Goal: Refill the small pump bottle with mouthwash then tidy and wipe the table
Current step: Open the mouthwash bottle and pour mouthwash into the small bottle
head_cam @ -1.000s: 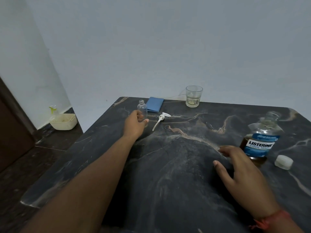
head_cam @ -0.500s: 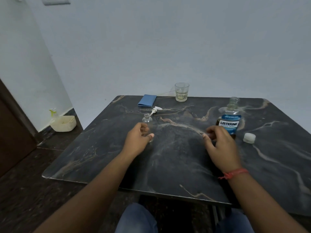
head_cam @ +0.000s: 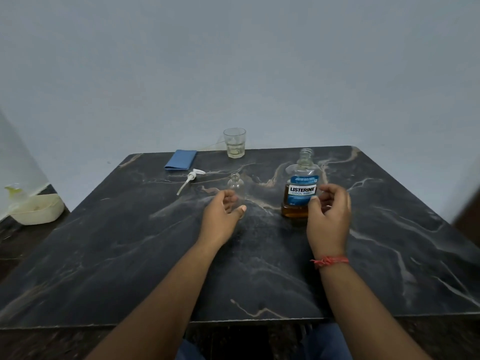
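Note:
The small clear pump bottle (head_cam: pixel 236 184) stands upright and uncapped on the dark marble table (head_cam: pixel 124 255). My left hand (head_cam: pixel 220 219) grips its lower part, thumb in front. The pump head (head_cam: pixel 191 178) lies on the table to the left of it. An open mouthwash bottle (head_cam: pixel 301 189) with a blue label and amber liquid in its lower part stands to the right. My right hand (head_cam: pixel 328 219) curls round its right side, the thumb on the label's lower corner. Its cap is out of sight.
A folded blue cloth (head_cam: pixel 180 159) and a glass (head_cam: pixel 234 142) with a little liquid sit at the table's far edge by the wall. A cream basin (head_cam: pixel 36 207) stands on the floor to the left. My knees show under the near edge.
My left hand has drawn the small bottle from the far left towards the middle. My right hand has left the table top and closed round the mouthwash bottle. The view has pulled back.

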